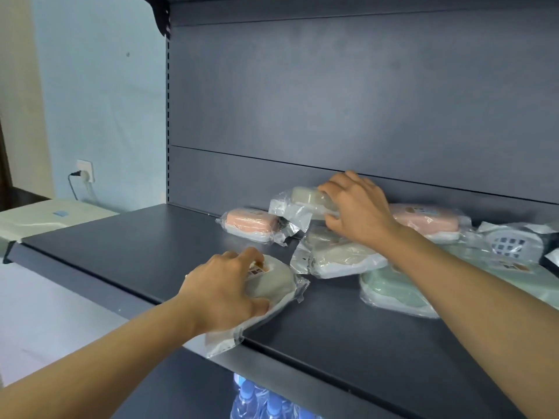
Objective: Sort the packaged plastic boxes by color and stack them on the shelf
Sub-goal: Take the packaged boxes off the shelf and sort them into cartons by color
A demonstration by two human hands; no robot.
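Grey boxes in clear wrap are occupying both hands. The left hand [222, 293] is gripping one [273, 282] at the shelf [121, 237] front edge, its wrap hanging over the lip. The right hand [357, 207] is curling round another [305, 198], held above a third grey box [335, 255] lying just below its fingers, long axis roughly left-right. Pink boxes [251, 222] are lying either side; a green box [390, 291] is sitting nearer. Stacking grey on grey looks next.

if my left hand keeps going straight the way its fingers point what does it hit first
Most likely the beige packaged box lying under your right hand; the left hand itself already grips another beige box. Depth is hard to judge here.
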